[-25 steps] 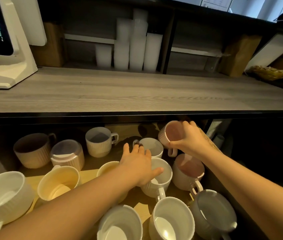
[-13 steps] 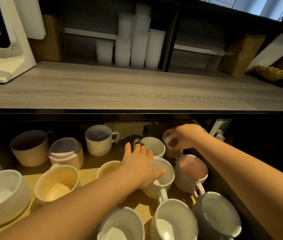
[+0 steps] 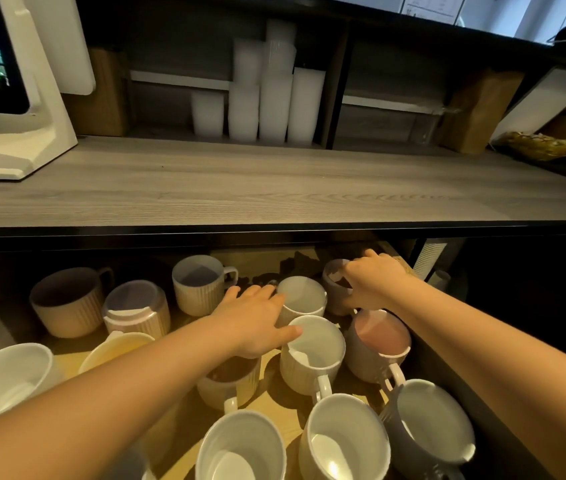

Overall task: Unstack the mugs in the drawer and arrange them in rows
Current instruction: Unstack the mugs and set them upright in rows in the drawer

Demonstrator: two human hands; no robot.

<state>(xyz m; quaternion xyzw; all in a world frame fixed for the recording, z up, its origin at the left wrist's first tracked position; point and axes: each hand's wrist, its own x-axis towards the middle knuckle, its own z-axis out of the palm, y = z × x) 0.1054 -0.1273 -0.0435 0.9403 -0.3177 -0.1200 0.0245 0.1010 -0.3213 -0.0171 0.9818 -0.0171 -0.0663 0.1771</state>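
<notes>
Pale pink ribbed ceramic mug, back row: rigid, weighty, breakable, glazed-slick; right hand clasps its rim; left hand spread flat, empty.

Bare drawer floor between crowded mugs

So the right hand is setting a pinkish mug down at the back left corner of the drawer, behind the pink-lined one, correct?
Not quite: the head view shows the right hand on the pinkish mug at the back right of the drawer, not the back left. It does sit behind the pink-lined mug.
</notes>
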